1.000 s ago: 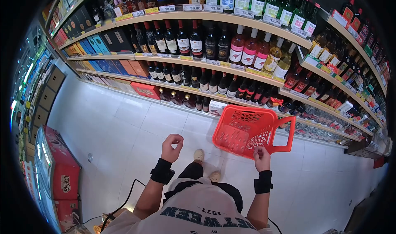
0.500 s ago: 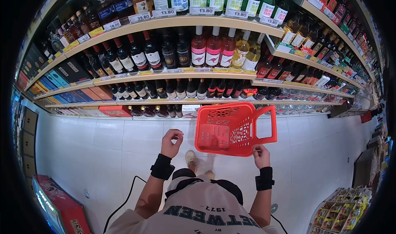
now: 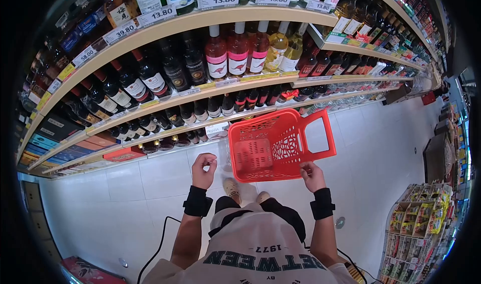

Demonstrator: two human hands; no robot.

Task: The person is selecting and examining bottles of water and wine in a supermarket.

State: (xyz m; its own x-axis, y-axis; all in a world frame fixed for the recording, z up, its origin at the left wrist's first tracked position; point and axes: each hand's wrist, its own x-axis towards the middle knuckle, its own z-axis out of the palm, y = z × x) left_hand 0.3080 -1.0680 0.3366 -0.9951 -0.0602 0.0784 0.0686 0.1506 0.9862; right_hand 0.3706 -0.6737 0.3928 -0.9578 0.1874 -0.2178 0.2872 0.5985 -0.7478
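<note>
A red plastic shopping basket [image 3: 253,154] with a patterned cutout side is in front of my body, its inside facing up and nothing in it. Its handle [image 3: 331,136] sticks out to the right. My right hand [image 3: 313,177] has its fingers curled at the basket's near right edge, closed on it. To the left of the basket, apart from it, my left hand [image 3: 204,171] hangs in the air with loosely bent fingers and a gap between thumb and fingers. It holds nothing. Both wrists wear black bands.
Ahead, curved-looking shelves hold wine bottles [image 3: 217,53], green bottles and price tags [image 3: 219,0]. Boxes [image 3: 95,139] fill the lower left shelves. Behind on the right stands a rack of packaged snacks [image 3: 418,218]. Pale floor tiles [image 3: 135,204] lie below.
The view has turned and moved nearer the shelves, which now look tilted and larger. The basket and both hands keep nearly the same places before my body.
</note>
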